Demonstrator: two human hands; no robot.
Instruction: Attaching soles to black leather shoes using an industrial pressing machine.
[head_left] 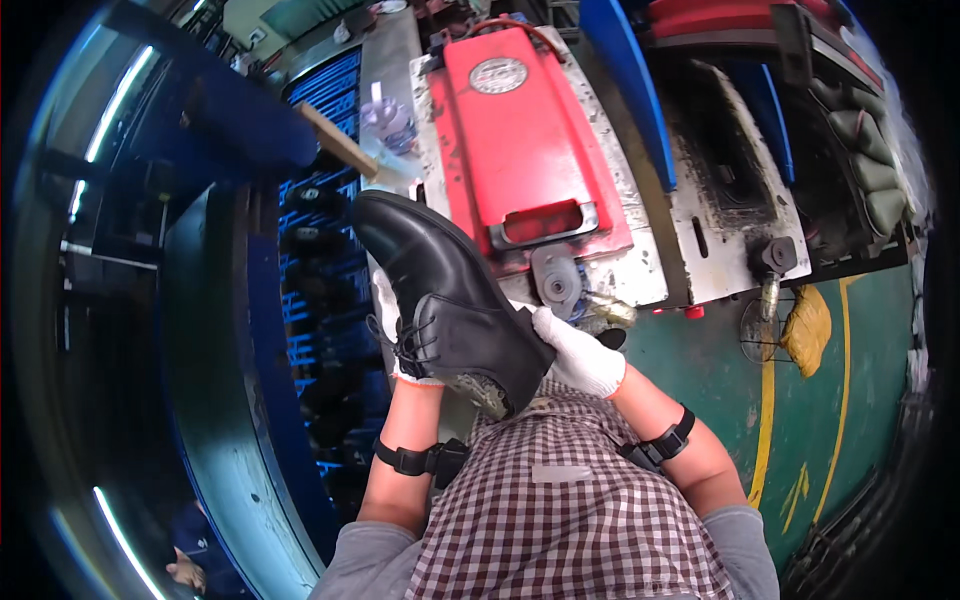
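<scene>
Here's the green painted floor (690,400) spreading away on the right, striped in yellow, and ahead of it sits the big red metal machine cover (525,150) on its scuffed pale plate (632,215). Coming closer, a brown-and-white checked cloth apron (560,530) fills the bottom of the view, and right above it, the black leather lace-up shoe (435,262) is up in the air between the two hands, toe pointing up and left, heel down to the right, opening toward the wearer. On its heel end, the right white-gloved hand (585,358) has it: thumb pressed by the sole edge, remaining fingers hidden. Over at the lace side, the left white-gloved hand (388,305) touches from behind, mostly covered; whether those fingers are spread or pinching, I can't tell. Now the markings: a round silver badge (498,75) on the red cover carries fine lettering, too small to make out reliably, and a pale rectangular strip (562,473) crosses the apron's checks.
</scene>
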